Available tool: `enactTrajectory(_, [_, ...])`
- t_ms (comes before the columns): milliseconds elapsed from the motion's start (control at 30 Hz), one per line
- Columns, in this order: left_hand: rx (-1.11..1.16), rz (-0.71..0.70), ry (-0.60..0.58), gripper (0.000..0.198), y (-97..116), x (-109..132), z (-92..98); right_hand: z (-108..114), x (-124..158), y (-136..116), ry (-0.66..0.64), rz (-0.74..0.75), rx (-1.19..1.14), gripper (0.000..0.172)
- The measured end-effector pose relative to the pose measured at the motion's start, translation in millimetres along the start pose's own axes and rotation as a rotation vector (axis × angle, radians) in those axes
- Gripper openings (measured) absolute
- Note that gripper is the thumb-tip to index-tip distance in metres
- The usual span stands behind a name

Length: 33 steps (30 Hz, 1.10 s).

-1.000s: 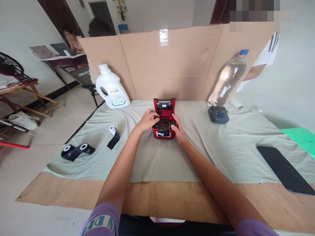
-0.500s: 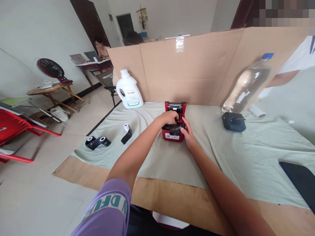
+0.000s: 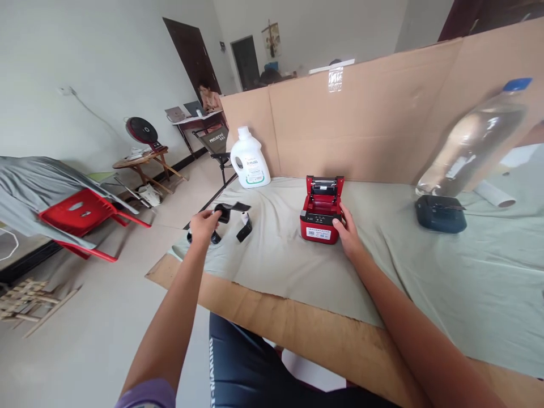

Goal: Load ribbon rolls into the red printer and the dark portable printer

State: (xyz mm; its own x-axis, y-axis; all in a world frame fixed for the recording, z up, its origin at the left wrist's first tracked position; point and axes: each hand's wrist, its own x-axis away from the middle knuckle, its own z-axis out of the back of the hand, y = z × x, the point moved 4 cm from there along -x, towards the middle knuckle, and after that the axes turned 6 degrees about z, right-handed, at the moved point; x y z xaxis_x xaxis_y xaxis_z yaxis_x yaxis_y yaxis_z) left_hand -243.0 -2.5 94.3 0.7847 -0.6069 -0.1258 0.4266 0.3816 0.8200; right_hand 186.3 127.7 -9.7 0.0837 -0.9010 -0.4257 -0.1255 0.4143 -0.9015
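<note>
A small red printer [image 3: 321, 212] stands on the pale cloth [image 3: 289, 255] with its lid open. My right hand [image 3: 349, 235] rests against the printer's right front corner, fingers curled on it. My left hand [image 3: 204, 225] is out to the left above the cloth's corner, closed on a black roll [image 3: 225, 211] with a strip trailing from it. Another black roll with a white core [image 3: 245, 228] lies just right of that hand. A further black roll sits partly hidden behind my left hand.
A white detergent jug [image 3: 250, 165] and a cardboard screen [image 3: 361, 124] stand at the back. A clear bottle [image 3: 471, 141] leans over a dark blue printer [image 3: 440, 214] at the right. Red chair [image 3: 80, 215], fan and another person's desk are at the left.
My left hand has left the red printer and swung left with a black roll in it. The right hand stays at the printer. The view has turned left.
</note>
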Motion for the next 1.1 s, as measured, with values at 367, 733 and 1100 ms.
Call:
enactTrajectory(367, [-0.535, 0.032, 0.203, 0.033, -9.8, 1.0, 1.6, 2.1, -0.1, 1.3, -0.011, 0.024, 0.054, 0.067])
enactTrajectory(733, [-0.803, -0.227, 0.111, 0.042, -28.8, 29.4, -34.8, 1.5, 0.6, 0.7, 0.0, 0.009, 0.026, 0.067])
enactTrajectory(1100, [-0.559, -0.104, 0.282, 0.043, -63.5, -1.9, 41.7, 0.9, -0.4, -3.4, -0.003, -0.002, 0.023, 0.069])
